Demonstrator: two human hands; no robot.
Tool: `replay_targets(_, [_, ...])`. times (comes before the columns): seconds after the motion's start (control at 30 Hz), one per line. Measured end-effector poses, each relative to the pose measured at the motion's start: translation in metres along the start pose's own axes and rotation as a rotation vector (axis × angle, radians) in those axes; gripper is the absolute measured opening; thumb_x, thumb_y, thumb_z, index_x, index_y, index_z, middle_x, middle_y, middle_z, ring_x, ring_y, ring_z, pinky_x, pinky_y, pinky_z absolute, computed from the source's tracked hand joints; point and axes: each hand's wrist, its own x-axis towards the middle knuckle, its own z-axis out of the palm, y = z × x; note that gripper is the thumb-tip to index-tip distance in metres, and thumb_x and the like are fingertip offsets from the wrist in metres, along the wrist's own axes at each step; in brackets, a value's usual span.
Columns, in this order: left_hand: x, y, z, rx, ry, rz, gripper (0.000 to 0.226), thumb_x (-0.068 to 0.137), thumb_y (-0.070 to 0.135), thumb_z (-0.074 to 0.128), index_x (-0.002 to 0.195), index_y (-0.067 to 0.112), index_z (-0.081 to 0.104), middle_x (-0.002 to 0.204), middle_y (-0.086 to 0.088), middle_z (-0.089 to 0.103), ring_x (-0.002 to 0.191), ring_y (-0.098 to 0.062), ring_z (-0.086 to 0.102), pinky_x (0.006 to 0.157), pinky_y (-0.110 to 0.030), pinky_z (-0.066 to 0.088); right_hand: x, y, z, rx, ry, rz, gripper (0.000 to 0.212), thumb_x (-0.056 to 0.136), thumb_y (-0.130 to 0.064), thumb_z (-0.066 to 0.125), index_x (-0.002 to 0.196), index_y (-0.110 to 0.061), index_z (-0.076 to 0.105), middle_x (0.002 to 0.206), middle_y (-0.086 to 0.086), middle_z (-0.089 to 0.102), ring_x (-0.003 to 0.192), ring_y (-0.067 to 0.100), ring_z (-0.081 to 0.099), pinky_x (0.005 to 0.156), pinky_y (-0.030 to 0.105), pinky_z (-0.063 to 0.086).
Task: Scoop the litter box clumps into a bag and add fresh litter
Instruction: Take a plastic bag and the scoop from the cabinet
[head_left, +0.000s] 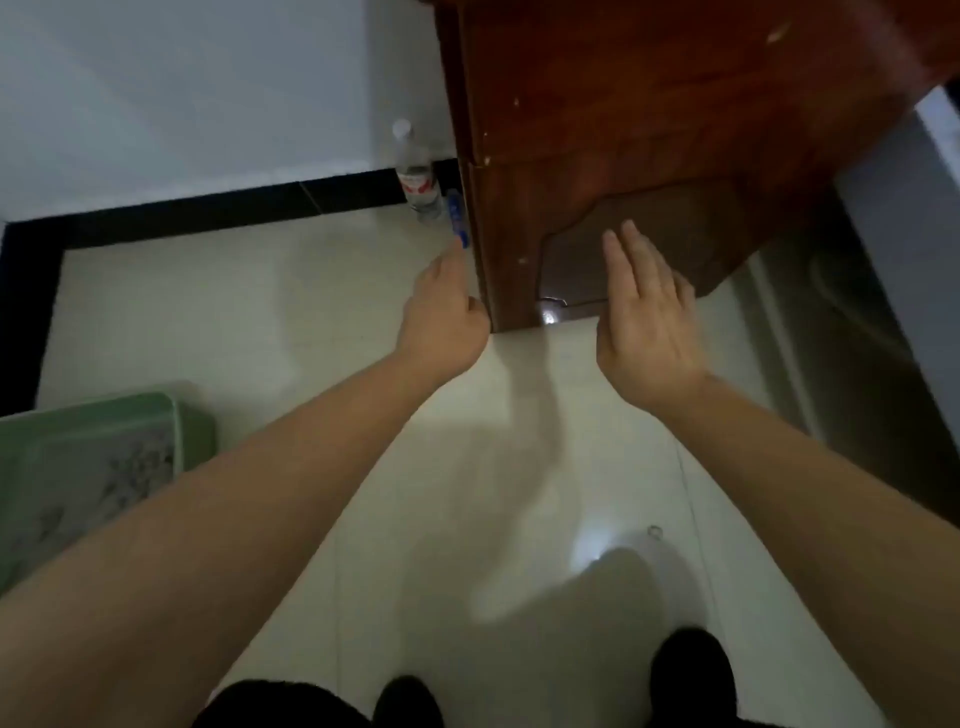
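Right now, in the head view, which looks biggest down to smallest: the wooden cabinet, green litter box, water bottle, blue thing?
1. wooden cabinet
2. green litter box (partly cut off and nearer the camera, so unsure)
3. water bottle
4. blue thing

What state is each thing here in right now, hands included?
Litter box: uncovered, grey litter inside.
Water bottle: upright, cap on.
Blue object: propped against the cabinet; identity unclear.
Left hand: reaching to the blue object's lower end; grip unclear.
Right hand: open, fingers straight, holding nothing.
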Motion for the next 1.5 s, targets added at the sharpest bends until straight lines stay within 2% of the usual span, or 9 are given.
replay_targets(0.17, [0.038,0.005,0.020,-0.205,0.100,0.116,0.071,0.096,0.004,0.045,0.156,0.025,0.013,0.155,0.001,0.036,0.138,-0.014,0.034,0.098,-0.011,0.023,0.048,0.019,0.022,-0.033,0.293,-0.126,0.071,0.092,-0.014,0.046,0.155,-0.005,0.017,0.156,0.024,0.022,0.144,0.040,0.024,0.114,0.056,0.030])
replay_targets(0.27, [0.049,-0.005,0.038,-0.296,0.159,0.135,0.076,0.094,0.005,0.044,0.157,0.025,0.009,0.154,0.002,0.038,0.137,-0.018,0.039,0.107,-0.021,0.031,0.063,0.033,0.042,-0.068,0.440,-0.175,0.067,0.096,-0.019,0.044,0.155,-0.004,0.017,0.150,0.021,0.020,0.140,0.043,0.027,0.110,0.055,0.035])
replay_targets(0.4, [0.054,-0.018,0.059,-0.435,0.157,0.132,0.084,0.088,0.010,0.042,0.157,0.029,-0.003,0.160,0.001,0.028,0.141,-0.025,0.035,0.115,-0.045,0.036,0.066,0.036,0.061,-0.114,0.458,-0.172,0.074,0.094,-0.015,0.048,0.157,-0.008,0.010,0.155,0.019,0.007,0.146,0.042,0.014,0.115,0.055,0.030])
replay_targets(0.6, [0.044,0.005,0.051,-0.604,0.112,0.007,0.089,0.086,0.007,0.044,0.157,0.026,-0.006,0.164,0.001,0.014,0.149,-0.024,0.018,0.121,-0.046,0.023,0.048,0.026,0.042,-0.062,0.363,-0.137,0.077,0.092,-0.007,0.052,0.158,-0.011,0.011,0.162,0.023,0.009,0.149,0.039,0.014,0.112,0.054,0.036])
replay_targets(0.77, [0.046,-0.006,0.057,-0.565,0.024,0.044,0.089,0.093,0.003,0.046,0.155,0.022,-0.015,0.166,0.001,-0.002,0.151,-0.022,0.006,0.123,-0.045,0.016,0.055,0.039,0.018,-0.040,0.493,-0.004,0.075,0.094,-0.009,0.046,0.159,-0.019,0.009,0.165,0.018,0.003,0.152,0.034,0.004,0.121,0.049,0.020])
replay_targets(1.13, [0.052,-0.008,0.054,-0.568,0.170,0.018,0.080,0.062,0.013,0.061,0.139,0.016,0.040,0.133,-0.006,0.041,0.119,-0.021,0.047,0.098,-0.043,0.052,0.052,0.033,0.024,0.131,0.478,-0.040,0.067,0.099,-0.010,0.041,0.158,-0.012,0.011,0.165,0.018,0.000,0.152,0.036,0.005,0.113,0.050,0.038])
replay_targets(1.27, [0.049,-0.005,0.049,-0.636,0.108,0.065,0.065,0.079,0.003,0.063,0.134,0.021,0.035,0.125,-0.001,0.053,0.113,-0.018,0.055,0.086,-0.030,0.053,0.042,0.030,0.018,0.229,0.483,-0.030,0.061,0.103,-0.027,0.042,0.157,-0.013,0.017,0.165,0.014,0.003,0.152,0.032,0.009,0.114,0.049,0.038])
replay_targets(1.4, [0.034,-0.018,0.045,-0.211,0.124,0.326,0.061,0.089,0.028,0.069,0.142,0.024,0.040,0.130,0.004,0.061,0.112,-0.006,0.053,0.092,-0.019,0.043,0.016,0.018,0.013,0.378,0.483,0.026,0.072,0.100,-0.061,0.039,0.156,-0.021,0.016,0.164,0.008,0.005,0.151,0.026,0.015,0.111,0.050,0.040])
replay_targets(1.5, [0.006,-0.019,0.048,-0.003,0.087,0.382,0.039,0.089,0.037,0.070,0.123,0.021,0.061,0.100,0.007,0.067,0.090,-0.011,0.064,0.069,-0.010,0.046,-0.003,0.011,0.002,0.494,0.538,0.069,0.061,0.099,-0.061,0.037,0.153,-0.034,0.024,0.157,0.009,0.015,0.145,0.026,0.024,0.111,0.048,0.040])
